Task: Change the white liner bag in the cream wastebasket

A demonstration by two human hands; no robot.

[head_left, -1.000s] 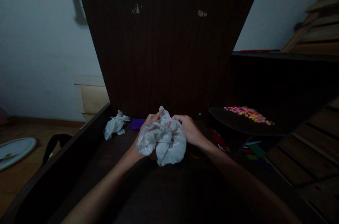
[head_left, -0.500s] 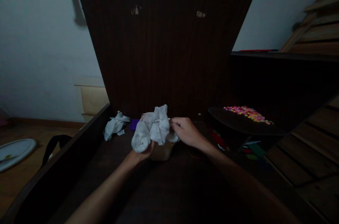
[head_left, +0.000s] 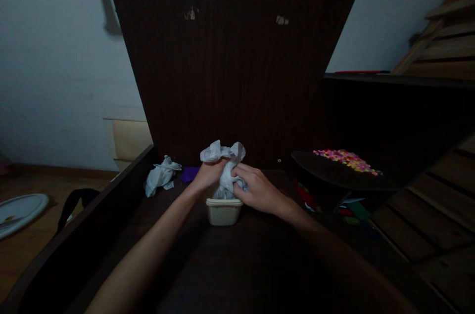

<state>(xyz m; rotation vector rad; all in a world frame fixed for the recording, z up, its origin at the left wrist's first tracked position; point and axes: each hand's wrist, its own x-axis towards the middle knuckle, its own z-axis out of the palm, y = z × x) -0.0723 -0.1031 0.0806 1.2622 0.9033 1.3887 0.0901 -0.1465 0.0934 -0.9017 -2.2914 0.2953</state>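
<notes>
A small cream-coloured bin [head_left: 223, 214] stands on the dark wooden surface in front of me. A thin white plastic bag [head_left: 224, 180] rises bunched out of its mouth, and its loose top folds over above my hands. My left hand [head_left: 210, 175] is closed on the bag's left side, its fingertips hidden behind the plastic. From the right, my right hand [head_left: 254, 188] pinches the gathered bag just above the bin's rim. How much of the bag lies inside the bin is hidden.
A crumpled whitish bag [head_left: 162, 176] and a purple item [head_left: 189, 174] lie at the back left. To the right, a dark shelf [head_left: 315, 170] bears many small pink and yellow pieces [head_left: 347, 159]. A raised edge [head_left: 111, 195] bounds the left, and a tall dark panel [head_left: 237, 67] the back.
The white bag, spread over the bin's rim before, is now pulled up and bunched above it, baring the rim. My left hand moved up from the bin's front; my right hand shifted slightly down.
</notes>
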